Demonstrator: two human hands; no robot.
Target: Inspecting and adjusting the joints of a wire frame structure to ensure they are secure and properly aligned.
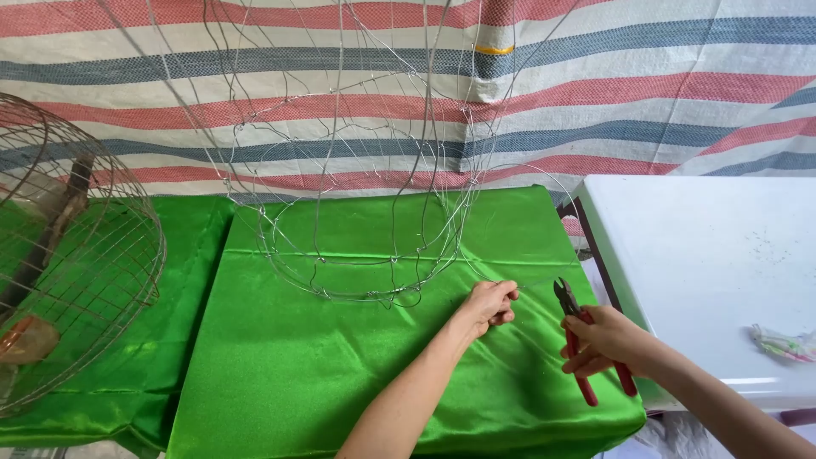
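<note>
The left hand (491, 303) pinches a thin loose wire (537, 284) between thumb and fingers (508, 294), closed on it just where it leaves the hand. From that pinch the wire runs out to the right, nearly level and a little above the green cloth (340, 365) that covers the surface, so its long axis points straight at the cutters (586, 340). The right hand (605, 342) is wrapped shut around the cutters' red handles, with the dark nose tilted up and to the left; the tip sits just beside the free stretch of wire, close but, as far as I can tell, not yet on it. Whether the blades are parted I cannot make out from here. So the wire lies between the two hands: held at its left by one, and met from the right and slightly below by the tool in the other. The left hand is the nearer to the wire frame (357, 212), a tall open cage of bent wire standing on the cloth just up and left of it, its bottom ring close to the knuckles; whether the pinched strand joins that ring I cannot say. Well apart at the far left stands a rusty wire basket (85, 255). To the right, past the cloth's edge, is a white table (705, 255) with a small scrap of plastic (782, 342) on it, and a striped tarp (637, 85) hangs behind.
</note>
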